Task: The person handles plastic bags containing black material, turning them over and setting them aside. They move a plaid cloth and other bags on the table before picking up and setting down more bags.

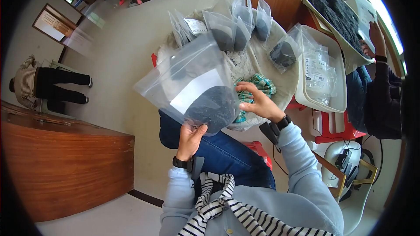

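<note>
— Closest to the lens, at the lower edge of the frame: a striped scarf, black and white, knotted over a pale blue top.

— And in hand, mid-frame?

— A clear plastic bag, large and glossy, tilted, with a wide white label across the front. Black fill bulging at the lower right end; loose, see-through film toward the upper left.

— Where, relative to the fingers?

— Above the left hand, with the bottom edge pinched there: thumb in front, other fingers mostly hidden behind. Just left of the right hand, with thumb and forefinger spread apart by the bag's side edge. Touching or not on that side: impossible to tell.

— Just beyond?

— Behind the right fingers, a green checked cloth, crumpled on a round table with a pale cover. At upper centre, more filled bags, mostly upright, close together.

— Farther right?

— A white bin with labelled clear bags inside; at upper right, a big tub of dark material, near a co-worker's hand.

— Far left?

— A person in a striped shirt, above a brown wooden cabinet at lower left.
</note>
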A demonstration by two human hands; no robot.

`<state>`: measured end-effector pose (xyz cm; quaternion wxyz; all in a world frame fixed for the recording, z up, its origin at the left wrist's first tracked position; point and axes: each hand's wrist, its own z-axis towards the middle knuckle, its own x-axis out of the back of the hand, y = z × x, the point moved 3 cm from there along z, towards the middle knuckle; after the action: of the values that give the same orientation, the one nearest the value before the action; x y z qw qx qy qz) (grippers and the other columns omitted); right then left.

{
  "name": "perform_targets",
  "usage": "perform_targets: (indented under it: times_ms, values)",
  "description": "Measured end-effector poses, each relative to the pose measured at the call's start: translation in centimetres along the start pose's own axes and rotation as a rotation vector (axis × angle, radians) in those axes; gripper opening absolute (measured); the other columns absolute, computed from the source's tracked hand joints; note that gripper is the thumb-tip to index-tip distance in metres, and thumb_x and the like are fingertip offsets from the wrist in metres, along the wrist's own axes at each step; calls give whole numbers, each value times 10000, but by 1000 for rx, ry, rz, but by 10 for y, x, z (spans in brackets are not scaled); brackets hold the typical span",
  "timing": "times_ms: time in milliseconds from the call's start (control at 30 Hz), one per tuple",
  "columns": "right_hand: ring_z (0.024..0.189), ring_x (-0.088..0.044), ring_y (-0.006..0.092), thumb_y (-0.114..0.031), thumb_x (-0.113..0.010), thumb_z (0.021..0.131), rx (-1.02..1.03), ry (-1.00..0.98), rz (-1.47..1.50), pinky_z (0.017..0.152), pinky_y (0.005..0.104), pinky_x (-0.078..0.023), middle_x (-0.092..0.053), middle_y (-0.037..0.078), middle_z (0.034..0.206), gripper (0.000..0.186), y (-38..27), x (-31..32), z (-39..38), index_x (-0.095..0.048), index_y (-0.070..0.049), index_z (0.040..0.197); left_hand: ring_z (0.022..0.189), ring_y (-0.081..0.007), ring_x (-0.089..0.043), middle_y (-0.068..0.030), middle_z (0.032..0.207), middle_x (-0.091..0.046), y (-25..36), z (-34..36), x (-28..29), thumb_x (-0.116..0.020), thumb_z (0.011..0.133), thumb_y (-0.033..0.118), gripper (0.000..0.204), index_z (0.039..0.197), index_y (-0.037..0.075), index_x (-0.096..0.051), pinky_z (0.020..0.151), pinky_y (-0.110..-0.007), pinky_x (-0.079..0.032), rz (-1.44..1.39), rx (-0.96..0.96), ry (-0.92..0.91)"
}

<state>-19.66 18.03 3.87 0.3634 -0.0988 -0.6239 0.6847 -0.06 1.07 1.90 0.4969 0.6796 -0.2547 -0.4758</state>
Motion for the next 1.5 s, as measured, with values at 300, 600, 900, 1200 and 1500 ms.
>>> perform_targets:
  times_ms: [300, 600, 900, 1200, 1500]
  values:
    - [917, -583, 154, -337, -629, 875, -514, -413, 300, 723, 328, -542, -599, 72, 999, 445, 12, 3, 5, -568, 44, 1097, 1068, -206, -536, -152, 1253, -485, -5, 19, -9, -568, 893, 85, 494, 1321, -5, -340, 936, -329, -420, 367, -150, 37]
    - [658, -557, 106, -355, -559, 907, -465, 181, 136, 530, 274, -503, -575, 20, 754, 367, 100, -10, 133, -612, 4, 962, 1059, -249, -547, -197, 1224, -486, -8, 14, -12, -526, 890, 44, 545, 1364, 8, -257, 939, -350, -419, 515, -327, 241]
    - [917, -598, 265, -293, -503, 919, -612, 234, 491, 670, 423, -534, -539, 106, 1153, 519, 182, -88, 228, -297, -158, 1377, 1018, -241, -565, -195, 1185, -511, -9, 14, -9, -519, 883, 31, 560, 1363, -2, -232, 933, -349, -414, 515, -273, 299]
    - [1096, -481, 338, -301, -608, 844, -657, 382, 728, 815, 564, -453, -380, 105, 1306, 513, 207, 11, 114, -423, -141, 1294, 966, -226, -573, -190, 1157, -523, -10, 19, -12, -516, 892, 59, 556, 1366, 7, -230, 892, -348, -424, 533, -316, 266]
    - [855, -602, 259, -408, -695, 731, -695, 1103, 223, 787, 383, -499, -605, 115, 993, 631, 252, 162, 22, -543, -5, 1192, 902, -199, -589, -175, 1145, -532, -10, 15, -15, -509, 896, 56, 547, 1369, 22, -236, 824, -307, -443, 598, -322, 224]
